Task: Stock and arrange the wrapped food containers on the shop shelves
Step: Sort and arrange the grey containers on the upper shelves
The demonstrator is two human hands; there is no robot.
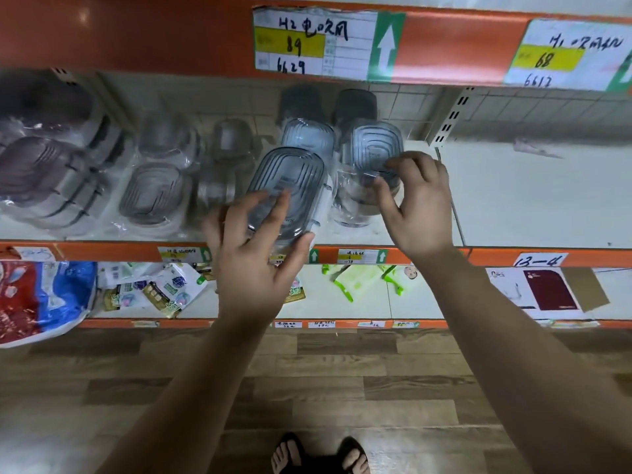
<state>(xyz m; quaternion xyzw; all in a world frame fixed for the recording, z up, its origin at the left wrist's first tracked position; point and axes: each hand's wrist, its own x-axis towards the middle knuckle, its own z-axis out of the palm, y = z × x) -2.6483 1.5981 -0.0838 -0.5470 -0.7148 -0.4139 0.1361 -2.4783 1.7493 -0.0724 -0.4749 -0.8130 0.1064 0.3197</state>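
A wrapped grey oval container (pixel 290 179) leans at the front of the middle shelf (pixel 530 206). My left hand (pixel 254 254) grips its near end, thumb on its right side and fingers on the lid. To the right stands another wrapped grey container (pixel 371 148); my right hand (pixel 415 203) pinches its clear wrapping from the right. A third wrapped container (pixel 307 136) stands behind the first. More wrapped containers (pixel 154 193) lie in rows to the left.
The shelf's right half is bare white board with a thin wire divider (pixel 451 200). An orange beam with price labels (pixel 314 42) runs above. The lower shelf holds detergent bags (pixel 41 295), small packets and a maroon box (pixel 547 289). Wood-pattern floor lies below.
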